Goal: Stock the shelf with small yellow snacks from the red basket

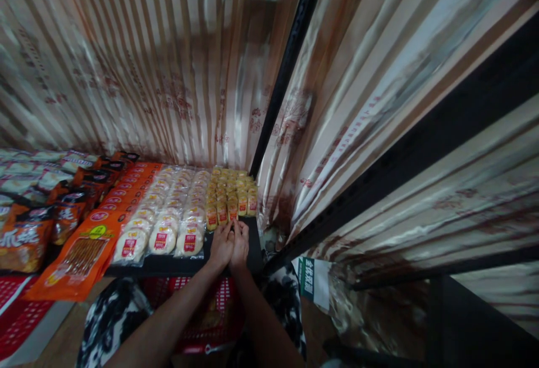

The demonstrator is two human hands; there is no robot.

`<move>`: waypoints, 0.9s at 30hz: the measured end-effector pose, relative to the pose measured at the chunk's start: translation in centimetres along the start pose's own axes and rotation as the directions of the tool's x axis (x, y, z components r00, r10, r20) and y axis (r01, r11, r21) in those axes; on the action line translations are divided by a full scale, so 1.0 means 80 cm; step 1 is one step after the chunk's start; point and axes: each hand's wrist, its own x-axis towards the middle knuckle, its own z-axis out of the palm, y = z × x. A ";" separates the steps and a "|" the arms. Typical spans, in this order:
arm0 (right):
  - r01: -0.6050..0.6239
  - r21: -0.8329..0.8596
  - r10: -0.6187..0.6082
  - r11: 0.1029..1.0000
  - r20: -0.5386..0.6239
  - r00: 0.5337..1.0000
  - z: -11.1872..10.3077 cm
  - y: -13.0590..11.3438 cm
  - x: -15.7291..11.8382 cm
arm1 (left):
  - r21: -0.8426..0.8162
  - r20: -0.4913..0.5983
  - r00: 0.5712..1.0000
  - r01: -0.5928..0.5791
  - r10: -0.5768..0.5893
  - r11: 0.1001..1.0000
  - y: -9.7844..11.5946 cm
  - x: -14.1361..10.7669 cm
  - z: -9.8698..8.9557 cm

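My left hand [221, 244] and my right hand [240, 244] are side by side at the front of a block of small yellow packets. The fingers of both are closed together at the lower end of one small yellow snack packet [233, 209] with a red label, in the front row. Part of the grip is hidden by the hands. More of these packets [227, 188] stand in tight rows behind and beside it. Just left are three rows of round white cakes [163, 237] in clear wrappers with red labels.
The dark shelf [168, 266] also bears orange bags of stick snacks [88, 247] and other bagged snacks [25, 239]. Red baskets [202, 323] are below. Black metal posts [290, 70] and striped sheeting [168, 65] enclose the back and right. A green-white package [314, 281] lies lower right.
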 end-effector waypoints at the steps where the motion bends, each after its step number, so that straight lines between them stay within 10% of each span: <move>1: -0.001 0.006 0.001 1.000 -0.003 1.000 0.000 0.000 0.000 | 0.006 -0.007 1.000 0.000 0.000 1.000 -0.001 -0.001 0.001; 17: 0.074 0.124 -0.086 0.990 0.095 0.992 -0.020 -0.035 -0.011 | -0.044 -0.023 0.996 -0.082 0.081 0.996 -0.019 -0.052 -0.035; 27: 0.218 0.214 -0.272 0.952 0.272 0.923 -0.036 -0.049 -0.109 | -0.026 0.089 0.987 -0.133 0.135 0.991 -0.077 -0.146 -0.074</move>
